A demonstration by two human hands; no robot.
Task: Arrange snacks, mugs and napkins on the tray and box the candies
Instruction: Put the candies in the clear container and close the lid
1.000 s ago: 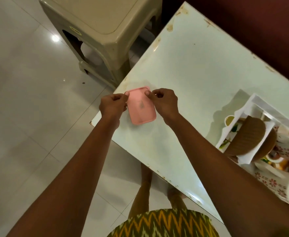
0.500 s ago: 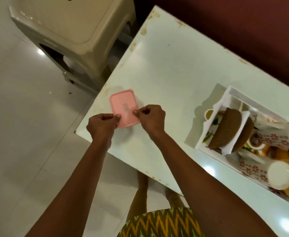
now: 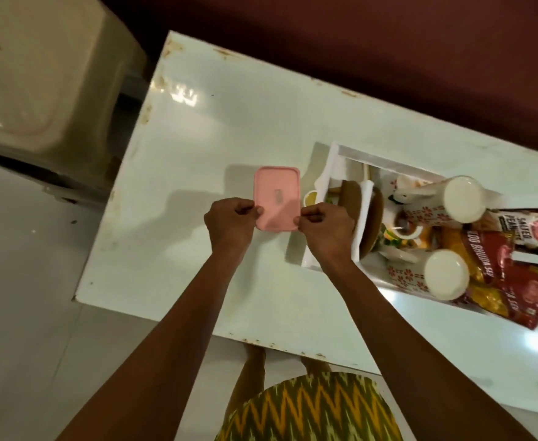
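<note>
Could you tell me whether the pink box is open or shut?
Shut: the lid covers the pink box fully; left hand and right hand pinch its near corners.

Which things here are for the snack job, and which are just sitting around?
For the job: pink box, pinched by left hand and right hand; tray; mugs; snack packets.
Just sitting around: plastic stool beside the table.
</note>
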